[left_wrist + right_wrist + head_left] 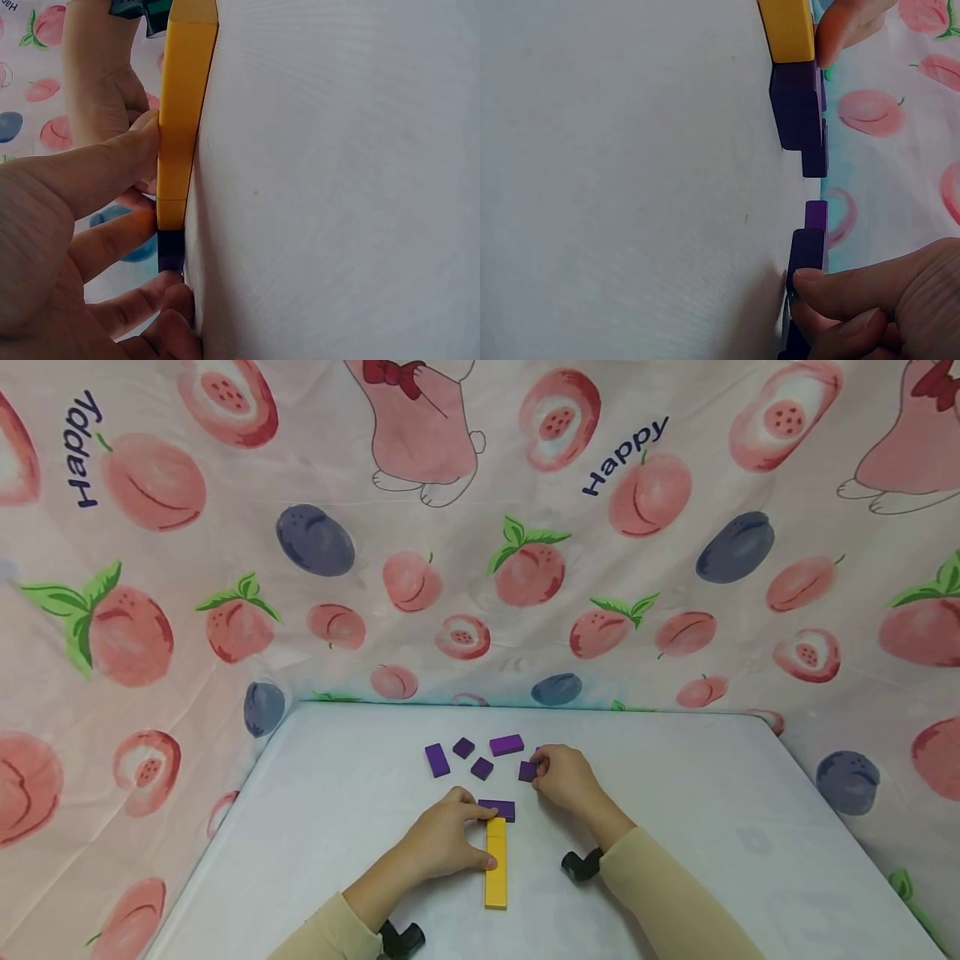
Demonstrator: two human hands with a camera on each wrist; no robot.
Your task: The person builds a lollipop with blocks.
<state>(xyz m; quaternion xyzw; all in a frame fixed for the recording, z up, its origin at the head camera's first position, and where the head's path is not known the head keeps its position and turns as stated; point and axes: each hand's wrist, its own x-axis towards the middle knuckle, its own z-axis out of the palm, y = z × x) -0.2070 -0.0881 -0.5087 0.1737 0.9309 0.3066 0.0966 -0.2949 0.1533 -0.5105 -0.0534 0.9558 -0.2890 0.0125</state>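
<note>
My right hand pinches a small purple block between thumb and fingers on the white table; another purple bit shows just behind those fingers. In the right wrist view the thumb presses the face of this purple block. My left hand rests beside a yellow strip made of a long block and a short one end to end. Its thumb touches the long yellow block, and its index finger touches a purple block lying crosswise at the strip's far end.
Beyond the strip lie loose purple blocks: a rectangular block at left, another rectangular block, and two small blocks, one farther and one nearer. Black wrist devices sit under both forearms. A fruit-print cloth hangs behind the table.
</note>
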